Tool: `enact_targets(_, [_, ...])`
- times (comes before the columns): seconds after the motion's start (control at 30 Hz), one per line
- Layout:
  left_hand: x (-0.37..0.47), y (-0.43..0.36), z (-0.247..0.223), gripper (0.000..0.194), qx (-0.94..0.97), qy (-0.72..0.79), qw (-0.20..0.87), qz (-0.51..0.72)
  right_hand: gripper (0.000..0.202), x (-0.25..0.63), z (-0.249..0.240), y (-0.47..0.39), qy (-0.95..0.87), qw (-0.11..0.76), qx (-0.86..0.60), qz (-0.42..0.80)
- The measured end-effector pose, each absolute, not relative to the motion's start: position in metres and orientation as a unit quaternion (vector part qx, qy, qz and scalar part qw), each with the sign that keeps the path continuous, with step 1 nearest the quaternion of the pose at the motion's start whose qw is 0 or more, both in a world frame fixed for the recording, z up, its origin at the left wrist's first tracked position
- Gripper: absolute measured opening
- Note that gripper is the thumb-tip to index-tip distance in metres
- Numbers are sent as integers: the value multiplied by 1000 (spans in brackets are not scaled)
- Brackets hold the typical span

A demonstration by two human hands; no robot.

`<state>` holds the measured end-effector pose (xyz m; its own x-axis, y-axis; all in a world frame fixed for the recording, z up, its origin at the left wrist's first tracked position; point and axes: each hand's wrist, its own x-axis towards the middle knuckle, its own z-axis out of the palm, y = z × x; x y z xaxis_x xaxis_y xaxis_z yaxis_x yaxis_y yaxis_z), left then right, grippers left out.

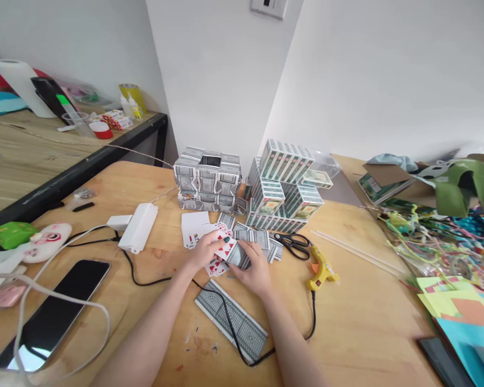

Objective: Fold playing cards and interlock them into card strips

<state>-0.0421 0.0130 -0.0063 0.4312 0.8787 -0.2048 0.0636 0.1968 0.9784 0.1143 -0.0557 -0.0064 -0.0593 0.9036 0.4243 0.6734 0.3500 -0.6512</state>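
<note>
Head view | from above and behind fingers (212, 243) | facing forward, down | near, forearms (284, 336) included | wall (218, 70) beyond fingers

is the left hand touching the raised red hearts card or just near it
Touching: the head view shows the fingers of the left hand pressed on the left side of the hearts card, with no gap.

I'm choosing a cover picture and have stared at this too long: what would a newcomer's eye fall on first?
Probably the boxy, grey-patterned playing-card structure at the back centre, with green-and-white card boxes stacked to its right. Next, in front of them, the bare left hand holding a red-pipped white card and the right hand on grey-backed cards. The bright yellow glue gun stands out further right.
</note>
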Motion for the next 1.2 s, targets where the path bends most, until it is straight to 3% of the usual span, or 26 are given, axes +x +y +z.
enact_targets(0.67, [-37, 7, -7, 26, 696, 465, 463, 293, 53, 118, -10, -55, -721, 381, -564, 132])
enact_targets(1.07, [-30, 20, 6, 21, 730, 612, 114, 282, 54, 115, -13, -50, -710, 360, -589, 140])
enact_targets(1.2, [-19, 47, 10, 34, 711, 663, 84, 216, 53, 115, -12, -50, -714, 351, -591, 134])
